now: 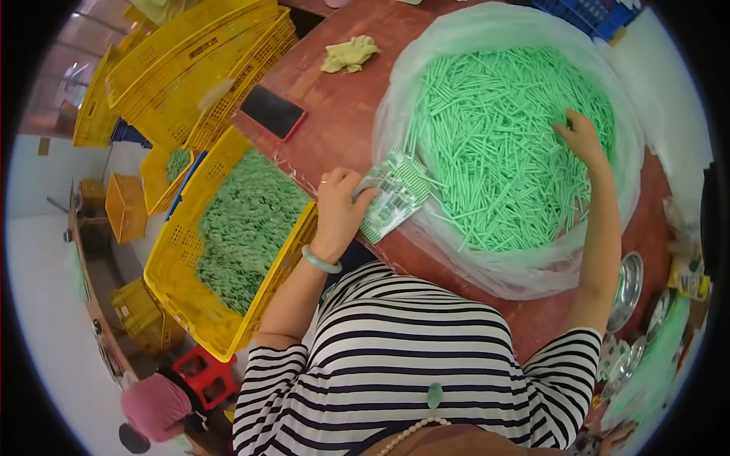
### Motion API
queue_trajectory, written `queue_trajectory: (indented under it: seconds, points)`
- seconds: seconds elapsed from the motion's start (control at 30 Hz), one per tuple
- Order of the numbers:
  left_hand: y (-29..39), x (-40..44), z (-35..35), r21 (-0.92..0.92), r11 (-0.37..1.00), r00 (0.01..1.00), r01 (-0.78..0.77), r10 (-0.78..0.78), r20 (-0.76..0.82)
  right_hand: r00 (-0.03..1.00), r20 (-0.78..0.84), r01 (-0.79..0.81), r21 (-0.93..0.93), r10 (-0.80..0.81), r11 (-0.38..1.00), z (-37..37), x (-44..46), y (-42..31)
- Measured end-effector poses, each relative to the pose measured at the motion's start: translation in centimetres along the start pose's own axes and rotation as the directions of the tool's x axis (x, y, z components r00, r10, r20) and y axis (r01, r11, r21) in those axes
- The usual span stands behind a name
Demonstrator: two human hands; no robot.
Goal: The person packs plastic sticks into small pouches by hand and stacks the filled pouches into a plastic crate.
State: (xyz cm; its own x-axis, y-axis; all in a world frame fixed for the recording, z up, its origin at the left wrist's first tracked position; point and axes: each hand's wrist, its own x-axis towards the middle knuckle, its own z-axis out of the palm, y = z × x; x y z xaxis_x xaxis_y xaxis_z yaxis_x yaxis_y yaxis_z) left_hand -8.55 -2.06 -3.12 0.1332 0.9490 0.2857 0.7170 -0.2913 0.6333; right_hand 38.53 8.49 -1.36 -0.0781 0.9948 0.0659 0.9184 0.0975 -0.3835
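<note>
My left hand (342,201) is closed on the near left edge of a clear printed packet (393,196), which has green-striped sides and lies at the table's edge. To the right, a large clear plastic bag (403,83) stands open, full of thin green sticks (509,144). Over the right part of that heap is my right hand (582,137), its thumb and forefinger apart, with nothing visible between them. At my left, a yellow crate (182,281) holds many small green pieces (251,228).
On the red table (327,114) lie a dark phone (272,112) and a crumpled yellow glove (349,54). Stacked yellow crates (198,61) stand at the upper left. Metal bowls (626,292) sit at the right. Someone in a pink cap (154,406) is at the lower left, near a red stool (205,375).
</note>
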Motion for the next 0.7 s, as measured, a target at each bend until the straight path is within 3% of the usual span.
queue_trajectory:
  seconds: [0.2,0.27,0.4,0.47,0.5,0.53,0.57,0.6,0.63,0.67,0.7]
  points:
    - [-0.2,-0.2,-0.5,-0.024,1.0,0.998,-0.01,0.009,-0.07,0.997,-0.072,-0.022,0.075,0.028,0.997,0.0,-0.5,0.2]
    - [-0.3,-0.1,-0.8,-0.191,0.97,0.988,0.151,-0.152,0.008,0.997,-0.062,-0.046,0.05,0.049,0.998,-0.3,-0.6,0.1]
    - [-1.4,-0.3,-0.6,-0.298,0.942,0.988,0.154,-0.156,0.016,0.993,0.008,-0.116,0.033,0.116,0.993,-0.2,-0.5,0.1]
    - [-1.7,-0.4,-0.7,-0.485,0.824,0.954,0.292,-0.288,0.085,0.99,-0.047,-0.124,0.184,0.135,0.975,0.2,-0.7,0.6]
    - [-1.5,-0.3,-1.1,-0.616,0.712,0.937,0.337,-0.315,0.15,0.977,0.005,-0.208,0.233,0.212,0.95,-0.5,-1.0,-0.7]
    - [-1.1,-0.1,-1.5,-0.733,0.565,0.914,0.38,-0.352,0.202,0.948,0.018,-0.299,0.396,0.318,0.868,-1.0,-1.4,-1.9]
    - [-0.5,0.2,-1.9,-0.817,0.396,0.886,0.419,-0.376,0.272,0.909,0.039,-0.367,0.549,0.416,0.751,-1.0,-1.9,-2.5]
    - [0.3,0.6,-2.6,-0.86,0.26,0.871,0.439,-0.36,0.335,0.834,0.0,-0.449,0.581,0.551,0.679,-0.7,-1.8,-2.7]
    - [-0.2,0.8,-2.5,-0.879,0.217,0.881,0.425,-0.324,0.346,0.744,-0.027,-0.51,0.621,0.667,0.594,-0.4,-1.7,-2.0]
    - [0.4,1.1,-2.5,-0.884,0.145,0.877,0.444,-0.273,0.396,0.727,-0.052,-0.514,0.62,0.685,0.593,-0.5,-2.1,-0.7]
    - [1.1,1.6,-2.9,-0.882,0.081,0.87,0.464,-0.23,0.437,0.838,0.08,-0.429,0.709,0.54,0.56,-0.4,-2.2,0.1]
